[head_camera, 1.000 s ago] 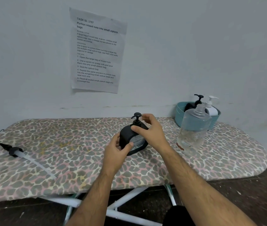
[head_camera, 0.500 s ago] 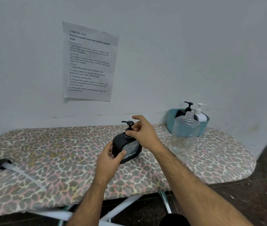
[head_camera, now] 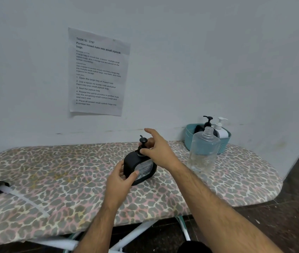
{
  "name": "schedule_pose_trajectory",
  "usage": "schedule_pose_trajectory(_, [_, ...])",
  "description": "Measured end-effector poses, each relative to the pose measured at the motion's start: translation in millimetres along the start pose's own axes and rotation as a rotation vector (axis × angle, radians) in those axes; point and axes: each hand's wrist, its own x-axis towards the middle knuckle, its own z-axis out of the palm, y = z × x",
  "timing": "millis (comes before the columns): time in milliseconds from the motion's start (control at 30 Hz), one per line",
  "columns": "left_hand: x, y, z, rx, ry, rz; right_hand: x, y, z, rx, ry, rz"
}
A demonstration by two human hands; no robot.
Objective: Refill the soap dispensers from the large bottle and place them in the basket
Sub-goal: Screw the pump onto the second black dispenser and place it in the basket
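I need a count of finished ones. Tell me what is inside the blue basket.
The blue basket holds two dispensers, upright: a black-pump dispenser and a white dispenser. The clear large bottle in front and the basket wall cover their lower parts and anything lower down.

The right hand [head_camera: 158, 152] covers the pump collar of the black dispenser [head_camera: 140, 168]. Behind the large bottle [head_camera: 203, 152], two dispensers in the basket [head_camera: 189, 139] show only their tops. The worktop [head_camera: 53, 179] runs off the left edge.
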Motion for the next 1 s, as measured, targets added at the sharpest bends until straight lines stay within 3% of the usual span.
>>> schedule_pose_trajectory(267, [-2,3,1,-0.001,-0.013,0.005,-2,-3,4,-0.049,0.021,0.012])
schedule_pose_trajectory(633, [0,1,-1,-0.005,-0.012,-0.002,1,7,-9,0.17,-0.008,0.048])
schedule_pose_trajectory(767, [-2,4,-1,-0.023,-0.015,0.002,1,11,-7,0.106,-0.003,0.048])
schedule_pose_trajectory(1000, [-3,7,-1,-0.054,-0.012,0.004,-4,9,-12,0.098,-0.145,0.07])
